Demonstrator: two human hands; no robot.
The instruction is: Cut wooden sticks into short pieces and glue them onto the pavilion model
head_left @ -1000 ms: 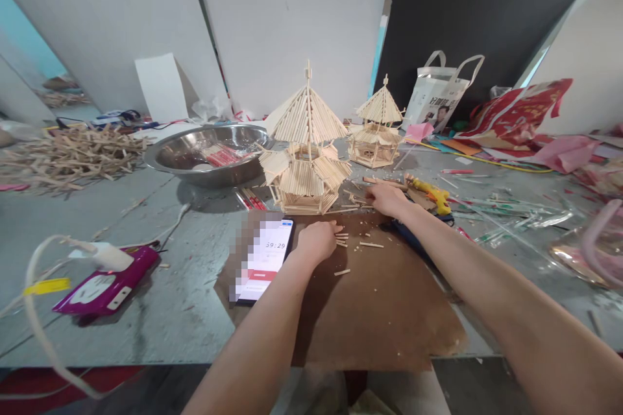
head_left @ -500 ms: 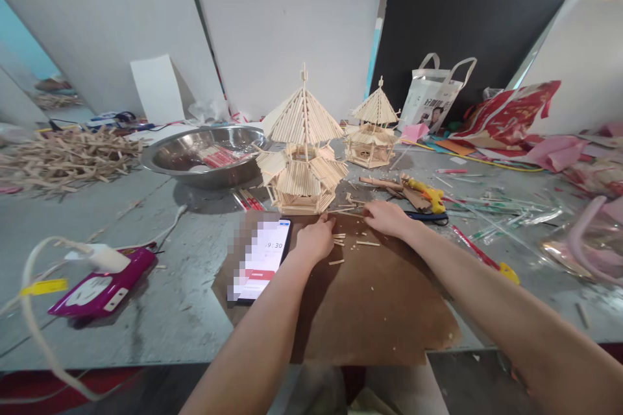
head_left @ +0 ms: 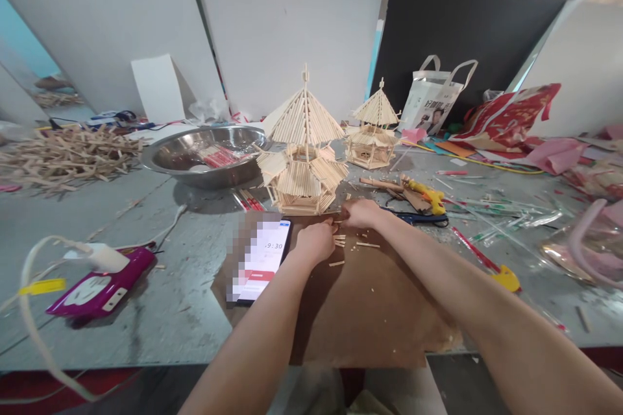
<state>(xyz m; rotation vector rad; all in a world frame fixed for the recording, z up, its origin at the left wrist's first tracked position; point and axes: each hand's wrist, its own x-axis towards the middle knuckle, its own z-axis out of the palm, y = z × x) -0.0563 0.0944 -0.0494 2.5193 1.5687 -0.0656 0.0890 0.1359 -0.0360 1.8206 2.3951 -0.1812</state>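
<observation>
My left hand [head_left: 316, 240] rests on the brown board [head_left: 370, 311], closed, its fingertips close to the base of a pagoda model [head_left: 304, 175] built of thin wooden sticks. My right hand [head_left: 363, 214] is just to its right, fingers pinched, the tips almost meeting those of the left. A short pale wooden stick [head_left: 337, 222] shows between the two hands, seemingly in the right fingers; what the left fingers grip is hidden. Several loose short sticks [head_left: 339, 241] lie on the board below the hands. Left of my left hand lies a phone [head_left: 265, 256] with a lit screen.
A second, smaller pagoda model [head_left: 372, 136] stands behind. To the left are a metal basin [head_left: 180, 165], a heap of sticks [head_left: 73, 155] and a purple power bank [head_left: 104, 285]. To the right lie a yellow glue gun [head_left: 428, 193] and a red-and-yellow tool [head_left: 491, 262].
My right hand has moved left, away from the scattered sticks beside the model, and is now close to my left hand. The left hand has stayed nearly in place.
</observation>
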